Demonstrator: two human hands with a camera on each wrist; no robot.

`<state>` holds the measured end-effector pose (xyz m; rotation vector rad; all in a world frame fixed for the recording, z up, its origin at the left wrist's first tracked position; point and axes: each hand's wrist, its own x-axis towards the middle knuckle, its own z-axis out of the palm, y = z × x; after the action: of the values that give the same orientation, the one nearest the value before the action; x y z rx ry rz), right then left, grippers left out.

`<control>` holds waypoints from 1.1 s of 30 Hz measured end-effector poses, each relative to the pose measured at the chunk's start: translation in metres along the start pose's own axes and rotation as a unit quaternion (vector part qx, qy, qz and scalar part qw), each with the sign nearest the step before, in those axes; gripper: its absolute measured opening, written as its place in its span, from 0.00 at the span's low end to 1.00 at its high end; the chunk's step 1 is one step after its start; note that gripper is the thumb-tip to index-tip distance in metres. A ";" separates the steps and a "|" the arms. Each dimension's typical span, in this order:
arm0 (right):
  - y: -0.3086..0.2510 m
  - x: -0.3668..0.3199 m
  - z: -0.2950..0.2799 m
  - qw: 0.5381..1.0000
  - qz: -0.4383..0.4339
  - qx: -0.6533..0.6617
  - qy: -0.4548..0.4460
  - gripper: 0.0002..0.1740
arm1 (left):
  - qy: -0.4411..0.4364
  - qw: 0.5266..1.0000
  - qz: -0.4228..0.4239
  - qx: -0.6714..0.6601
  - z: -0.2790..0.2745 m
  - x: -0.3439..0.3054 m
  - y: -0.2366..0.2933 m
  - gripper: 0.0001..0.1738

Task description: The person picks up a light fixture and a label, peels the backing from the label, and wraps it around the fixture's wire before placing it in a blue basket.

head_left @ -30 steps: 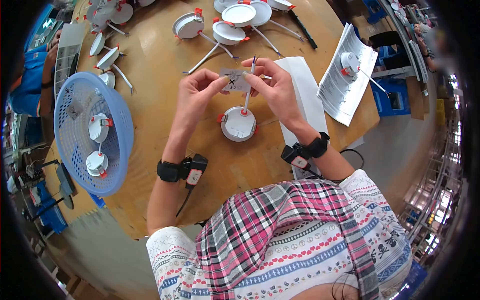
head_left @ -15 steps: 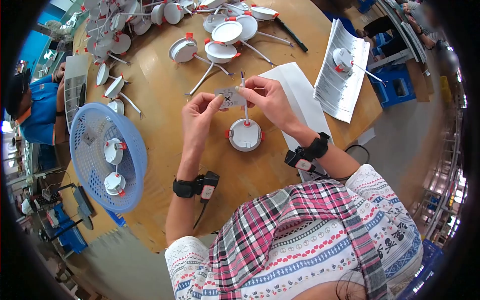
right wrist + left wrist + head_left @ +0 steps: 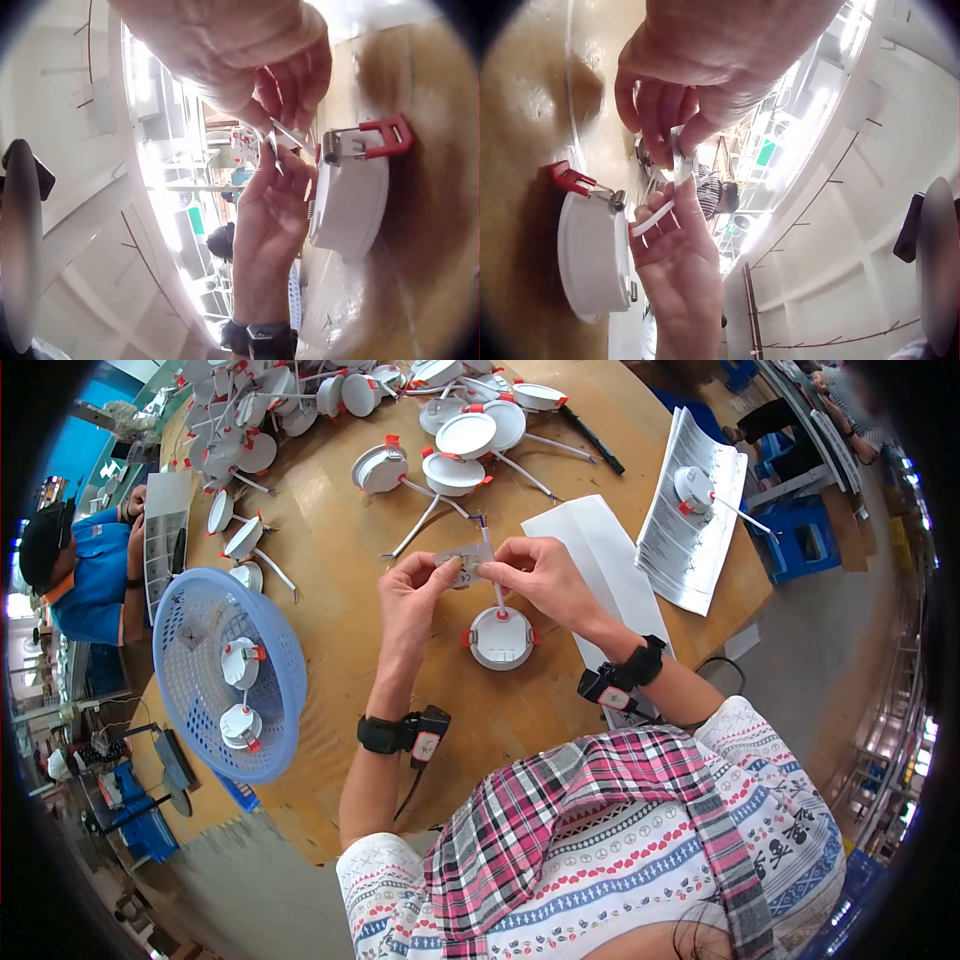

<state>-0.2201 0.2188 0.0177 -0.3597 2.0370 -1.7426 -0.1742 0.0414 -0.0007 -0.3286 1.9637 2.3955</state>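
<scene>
A small printed label (image 3: 462, 564) is held up between the two hands above the table. The left hand (image 3: 408, 600) pinches its left end between thumb and fingertips. At its right end the right hand (image 3: 545, 580) pinches the label against a white cable (image 3: 486, 542) with bare wire ends at the top. That cable runs down to a round white lamp (image 3: 501, 640) lying on the table with red clips at its sides. In the left wrist view the lamp (image 3: 592, 255) sits beside the hands, and in the right wrist view the label (image 3: 274, 152) shows edge-on.
A blue basket (image 3: 292, 690) holding two lamps stands at the left. Many lamps (image 3: 466, 435) with cables lie piled at the back, near a black pen (image 3: 592, 440). White paper (image 3: 600, 550) and a printed sheet with a lamp (image 3: 692, 484) are at the right. Another person (image 3: 95, 570) sits far left.
The label has tilted and now lies against the cable, with the right fingers moved down over both. The head view has shifted, so the table and basket appear displaced.
</scene>
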 end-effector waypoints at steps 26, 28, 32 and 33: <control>-0.001 0.014 0.001 0.997 -0.030 0.053 0.047 0.13 | 0.021 1.000 0.001 0.014 0.006 0.006 0.004 0.11; -0.007 0.013 -0.004 1.000 -0.018 0.014 0.019 0.13 | 0.019 1.000 0.001 0.019 0.004 0.007 0.004 0.11; -0.005 0.013 -0.008 1.000 -0.015 -0.007 0.004 0.15 | 0.026 0.999 0.003 0.021 0.007 0.006 0.003 0.10; -0.005 0.013 -0.008 1.000 -0.011 -0.007 0.006 0.16 | 0.023 0.999 0.002 0.026 0.007 0.006 0.004 0.10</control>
<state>-0.2358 0.2191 0.0213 -0.3796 2.0613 -1.7488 -0.1817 0.0467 0.0034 -0.3806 2.0423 2.3561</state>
